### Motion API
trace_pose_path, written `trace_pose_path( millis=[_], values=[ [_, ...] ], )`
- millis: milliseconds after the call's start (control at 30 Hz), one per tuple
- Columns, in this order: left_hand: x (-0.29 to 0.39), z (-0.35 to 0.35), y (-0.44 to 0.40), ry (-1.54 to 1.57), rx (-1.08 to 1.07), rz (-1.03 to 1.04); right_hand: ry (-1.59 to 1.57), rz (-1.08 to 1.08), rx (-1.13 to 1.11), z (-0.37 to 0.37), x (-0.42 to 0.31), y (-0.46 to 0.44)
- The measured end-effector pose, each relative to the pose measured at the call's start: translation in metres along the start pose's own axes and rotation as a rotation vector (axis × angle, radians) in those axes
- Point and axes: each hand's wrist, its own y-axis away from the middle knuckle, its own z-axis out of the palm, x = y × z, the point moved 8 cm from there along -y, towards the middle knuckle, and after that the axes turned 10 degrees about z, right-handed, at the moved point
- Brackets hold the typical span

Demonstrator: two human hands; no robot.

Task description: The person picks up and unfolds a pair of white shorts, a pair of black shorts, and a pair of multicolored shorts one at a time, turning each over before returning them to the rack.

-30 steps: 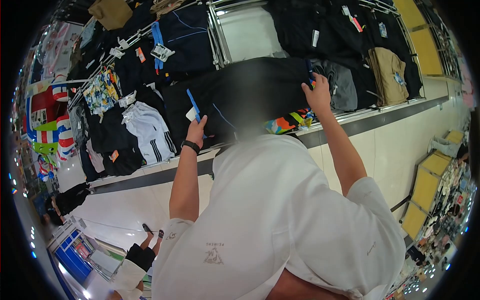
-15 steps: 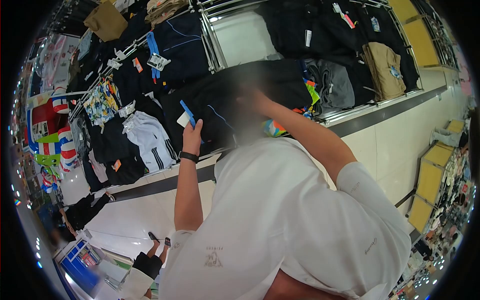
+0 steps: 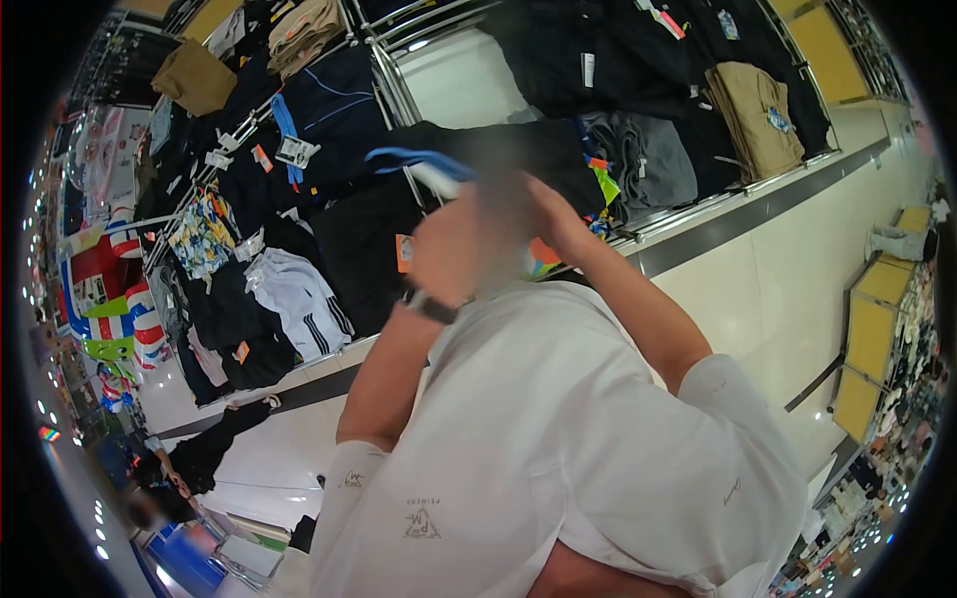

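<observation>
A black garment [image 3: 560,148] with a blue band [image 3: 417,155] is bunched up in front of my chest, over the rack's front edge. My left hand [image 3: 444,247], with a dark wristband, is closed on its left part. A white tag [image 3: 437,180] sticks out above that hand, beside the band. Close by on the right, my right hand [image 3: 560,221] curls its fingers against the garment. A blurred patch between the hands hides most fingertips. Beneath them lies another folded black garment [image 3: 364,244] with an orange tag [image 3: 404,253].
White shorts [image 3: 296,299] with black stripes and patterned shorts [image 3: 201,231] lie to the left. Grey trousers [image 3: 643,164] and khaki trousers [image 3: 755,125] lie to the right. Metal rails [image 3: 394,85] divide the rack. A person in black [image 3: 204,453] is at lower left.
My left hand has moved right and up, bringing the blue band and tag along. Both hands are now close together. The black garment has been drawn in, exposing the one beneath.
</observation>
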Motion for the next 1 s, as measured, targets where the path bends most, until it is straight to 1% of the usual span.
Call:
trace_pose_path(
  millis=[33, 67, 100, 133, 200, 233, 267, 300, 333, 400, 433, 467, 500, 533, 600, 667, 700, 733, 800, 833, 867, 900, 933, 967, 1000],
  values=[
    [0.014, 0.028, -0.013, -0.034, -0.145, 0.020, -0.125, 0.033, -0.020, -0.017, 0.001, 0.000],
    [0.030, 0.051, -0.021, 0.067, -0.038, 0.184, -0.250, 0.065, -0.040, -0.036, 0.004, 0.000],
    [0.045, 0.084, -0.034, 0.107, -0.290, 0.199, -0.377, 0.166, 0.091, -0.078, 0.027, -0.009],
    [0.066, 0.097, -0.036, 0.367, -0.241, 0.312, -0.526, 0.220, 0.021, -0.103, 0.034, -0.011],
    [0.071, 0.144, -0.029, 0.402, -0.374, 0.364, -0.626, 0.248, 0.053, -0.150, 0.051, -0.012],
    [0.061, 0.163, -0.027, 0.400, -0.385, 0.372, -0.636, 0.240, 0.057, -0.159, 0.052, -0.014],
    [0.049, 0.178, -0.023, 0.344, -0.384, 0.428, -0.627, 0.195, 0.074, -0.167, 0.053, -0.016],
    [0.041, 0.184, -0.019, 0.289, -0.384, 0.481, -0.618, 0.153, 0.092, -0.173, 0.054, -0.015],
    [0.033, 0.178, -0.018, 0.290, -0.397, 0.482, -0.630, 0.153, 0.097, -0.172, 0.054, -0.011],
    [0.013, 0.157, -0.023, 0.234, -0.333, 0.478, -0.390, 0.178, 0.249, -0.175, 0.049, -0.004],
    [-0.005, 0.150, -0.031, 0.291, -0.267, 0.306, -0.305, 0.219, 0.312, -0.175, 0.049, -0.001],
    [-0.026, 0.142, -0.038, 0.345, -0.197, 0.134, -0.304, 0.217, 0.308, -0.172, 0.046, 0.002],
    [-0.055, 0.144, -0.042, 0.271, -0.071, 0.141, -0.219, 0.216, 0.328, -0.170, 0.043, 0.005],
    [-0.072, 0.139, -0.052, 0.244, -0.018, 0.175, -0.136, 0.217, 0.349, -0.168, 0.042, 0.009],
    [-0.105, 0.126, -0.072, 0.178, 0.115, 0.176, -0.177, 0.212, 0.344, -0.168, 0.052, 0.014],
    [-0.127, 0.113, -0.092, 0.156, 0.147, 0.124, -0.256, 0.176, 0.295, -0.174, 0.075, 0.012],
    [-0.141, 0.115, -0.101, 0.156, 0.150, 0.121, -0.271, 0.185, 0.326, -0.176, 0.084, 0.013],
    [-0.158, 0.125, -0.106, 0.179, 0.117, 0.115, -0.269, 0.189, 0.324, -0.171, 0.087, 0.016],
    [-0.186, 0.139, -0.117, 0.201, 0.076, 0.110, -0.302, 0.261, 0.216, -0.148, 0.093, 0.019],
    [-0.201, 0.153, -0.123, 0.317, -0.032, 0.055, -0.273, 0.355, 0.176, -0.142, 0.105, 0.015],
    [-0.214, 0.170, -0.126, 0.433, -0.142, -0.001, -0.282, 0.359, 0.178, -0.143, 0.110, 0.011],
    [-0.232, 0.187, -0.128, 0.418, -0.147, 0.007, -0.326, 0.393, 0.159, -0.133, 0.109, 0.008],
    [-0.222, 0.180, -0.131, 0.418, -0.160, 0.008, -0.370, 0.426, 0.141, -0.126, 0.110, 0.005],
    [-0.220, 0.178, -0.134, 0.490, -0.232, -0.102, -0.482, 0.483, 0.152, -0.125, 0.113, 0.000],
    [-0.217, 0.179, -0.133, 0.560, -0.303, -0.213, -0.492, 0.483, 0.157, -0.124, 0.107, 0.000]
  ],
)
